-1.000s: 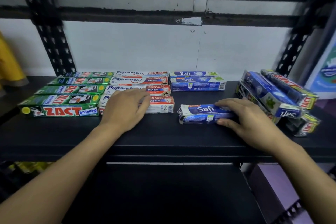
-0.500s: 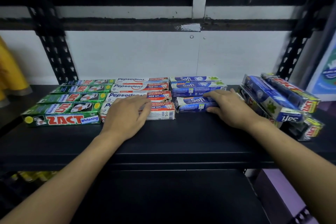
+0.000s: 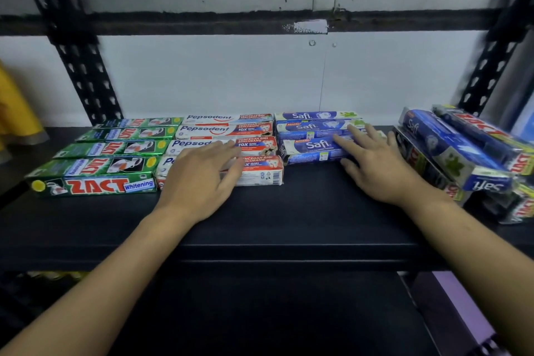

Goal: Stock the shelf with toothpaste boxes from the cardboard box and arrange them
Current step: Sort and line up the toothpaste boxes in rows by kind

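On the black shelf (image 3: 289,211), left grip (image 3: 199,179) released, flat atop the front Pepsodent box (image 3: 260,172); right grip (image 3: 375,167) released, straight fingers (image 3: 344,141) pressing the front Safi box (image 3: 309,147), near a jumbled pile (image 3: 462,153).

The shelf (image 3: 289,211) is matt black, smooth. The boxes (image 3: 312,146) are printed card with a slight sheen; the Zact boxes (image 3: 98,185) look glossier. The perforated uprights (image 3: 86,78) are probably painted metal, blurred here. The wall (image 3: 231,81) is flat white.
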Demonstrator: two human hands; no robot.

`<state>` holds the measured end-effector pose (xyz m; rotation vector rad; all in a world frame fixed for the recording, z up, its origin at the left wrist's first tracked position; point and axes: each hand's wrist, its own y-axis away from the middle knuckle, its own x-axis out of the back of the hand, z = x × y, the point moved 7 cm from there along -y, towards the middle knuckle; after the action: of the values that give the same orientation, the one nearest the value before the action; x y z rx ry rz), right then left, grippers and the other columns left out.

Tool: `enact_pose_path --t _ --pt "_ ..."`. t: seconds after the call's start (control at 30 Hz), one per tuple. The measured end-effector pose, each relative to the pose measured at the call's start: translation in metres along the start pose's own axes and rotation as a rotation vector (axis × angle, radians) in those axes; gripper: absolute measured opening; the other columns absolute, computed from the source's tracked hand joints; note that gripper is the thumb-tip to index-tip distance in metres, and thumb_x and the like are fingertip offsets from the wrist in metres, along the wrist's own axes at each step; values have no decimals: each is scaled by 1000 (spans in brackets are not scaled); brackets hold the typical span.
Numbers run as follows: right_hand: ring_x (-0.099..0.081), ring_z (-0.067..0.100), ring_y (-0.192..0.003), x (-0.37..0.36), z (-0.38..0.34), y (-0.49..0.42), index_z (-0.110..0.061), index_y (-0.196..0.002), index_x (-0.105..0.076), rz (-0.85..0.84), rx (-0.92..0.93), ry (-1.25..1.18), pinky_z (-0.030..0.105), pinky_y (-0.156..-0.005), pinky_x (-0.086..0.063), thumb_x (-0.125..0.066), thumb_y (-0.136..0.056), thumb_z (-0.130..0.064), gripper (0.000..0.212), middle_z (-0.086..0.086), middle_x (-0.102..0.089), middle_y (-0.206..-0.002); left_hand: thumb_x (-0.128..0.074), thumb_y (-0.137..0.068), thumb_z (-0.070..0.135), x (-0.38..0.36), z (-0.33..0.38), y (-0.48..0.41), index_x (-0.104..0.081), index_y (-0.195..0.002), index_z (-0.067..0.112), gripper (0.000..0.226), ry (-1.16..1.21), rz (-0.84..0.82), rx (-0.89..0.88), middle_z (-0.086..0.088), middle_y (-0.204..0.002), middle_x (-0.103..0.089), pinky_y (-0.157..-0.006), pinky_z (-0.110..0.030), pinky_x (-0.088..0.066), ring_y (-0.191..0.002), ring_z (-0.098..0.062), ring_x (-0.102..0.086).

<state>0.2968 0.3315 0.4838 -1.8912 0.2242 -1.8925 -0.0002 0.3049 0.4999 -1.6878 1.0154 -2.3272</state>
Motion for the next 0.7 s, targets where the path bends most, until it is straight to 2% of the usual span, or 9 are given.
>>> enact_pose_path --t 0.13,0.33,0.7 --pt "-23 35 -143 -3 0 -4 -31 -151 -32 -7 -11 -17 65 -110 -19 -38 -102 -37 49 3 -31 -158 -26 -94 59 1 1 1 -63 -132 27 62 -19 -1 -11 9 -139 -57 -110 -39 -33 -135 -13 -48" --pt "-34 32 -137 -5 4 -11 -34 -148 -36 17 -19 10 62 -108 -27 -39 -102 -39 47 -1 -40 -153 -30 -95 58 1 3 1 -63 -131 27 58 -32 -9 -20 8 -139 -57 -110 -42 -35 -133 -13 -49" --pt "-34 35 -136 -7 3 -18 -31 -147 -40 16 -40 2 60 -108 -27 -41 -102 -37 45 5 -39 -153 -28 -93 60 0 2 0 -62 -132 28 61 -29 -25 -15 9 -139 -57 -111 -43 -36 -134 -13 -48"
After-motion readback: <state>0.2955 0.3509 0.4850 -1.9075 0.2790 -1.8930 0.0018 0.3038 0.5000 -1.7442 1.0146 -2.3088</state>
